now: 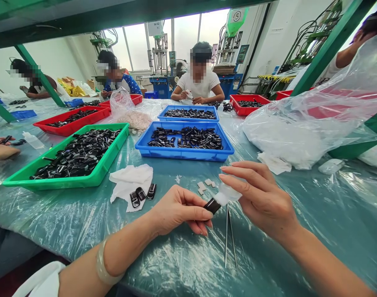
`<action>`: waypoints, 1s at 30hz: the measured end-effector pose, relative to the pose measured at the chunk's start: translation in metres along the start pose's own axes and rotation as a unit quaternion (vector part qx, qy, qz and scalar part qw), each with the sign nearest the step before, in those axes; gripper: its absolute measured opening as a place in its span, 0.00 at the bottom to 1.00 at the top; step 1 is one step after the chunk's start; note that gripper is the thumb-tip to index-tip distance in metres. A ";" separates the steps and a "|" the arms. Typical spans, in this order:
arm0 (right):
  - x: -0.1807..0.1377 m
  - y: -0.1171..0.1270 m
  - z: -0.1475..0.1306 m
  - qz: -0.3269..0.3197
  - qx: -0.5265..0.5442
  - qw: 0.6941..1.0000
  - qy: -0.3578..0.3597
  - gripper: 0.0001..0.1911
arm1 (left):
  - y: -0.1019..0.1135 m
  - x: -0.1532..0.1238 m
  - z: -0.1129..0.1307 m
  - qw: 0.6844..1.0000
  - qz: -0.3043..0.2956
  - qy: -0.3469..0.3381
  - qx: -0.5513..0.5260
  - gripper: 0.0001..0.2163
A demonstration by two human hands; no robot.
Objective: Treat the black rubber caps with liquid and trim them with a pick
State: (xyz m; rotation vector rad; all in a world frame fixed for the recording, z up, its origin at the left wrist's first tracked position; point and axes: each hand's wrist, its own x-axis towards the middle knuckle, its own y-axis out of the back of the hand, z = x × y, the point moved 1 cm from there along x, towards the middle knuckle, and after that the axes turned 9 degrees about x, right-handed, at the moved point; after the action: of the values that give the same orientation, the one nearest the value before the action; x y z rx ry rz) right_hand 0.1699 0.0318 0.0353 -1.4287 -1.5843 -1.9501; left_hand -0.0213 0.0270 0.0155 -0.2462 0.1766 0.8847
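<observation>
Bottle [229,194] at black part [212,206]: one each

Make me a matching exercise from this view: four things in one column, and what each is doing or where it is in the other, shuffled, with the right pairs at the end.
Column one:
1. Tweezers
2. Green tray
3. Left hand
4. Right hand

Column two:
A. Holding a translucent bottle
B. Filled with a heap of black parts
C. Lying on the table
D. Gripping a single black part

Right pairs: 1-C, 2-B, 3-D, 4-A
</observation>
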 end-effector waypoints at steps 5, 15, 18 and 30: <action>0.001 0.002 0.001 0.000 0.007 1.000 0.007 0.23 | 0.001 0.000 -0.001 1.000 0.002 0.000 0.002 0.05; 0.002 0.004 0.001 -0.018 0.009 1.000 0.017 0.22 | 0.002 0.001 -0.002 1.000 0.001 -0.001 -0.003 0.06; 0.002 0.003 0.002 -0.019 0.001 1.000 0.019 0.22 | 0.002 0.001 -0.001 1.000 0.004 -0.003 -0.001 0.06; -0.021 -0.012 0.030 0.008 0.039 0.921 -0.387 0.13 | 0.008 0.000 0.007 0.977 0.193 -0.068 -0.054 0.10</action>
State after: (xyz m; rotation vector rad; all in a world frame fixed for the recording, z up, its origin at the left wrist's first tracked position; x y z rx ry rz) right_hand 0.1872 0.0547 0.0089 -2.3385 -1.8810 -1.3326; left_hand -0.0272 0.0343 0.0214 -0.2551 0.0484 1.2945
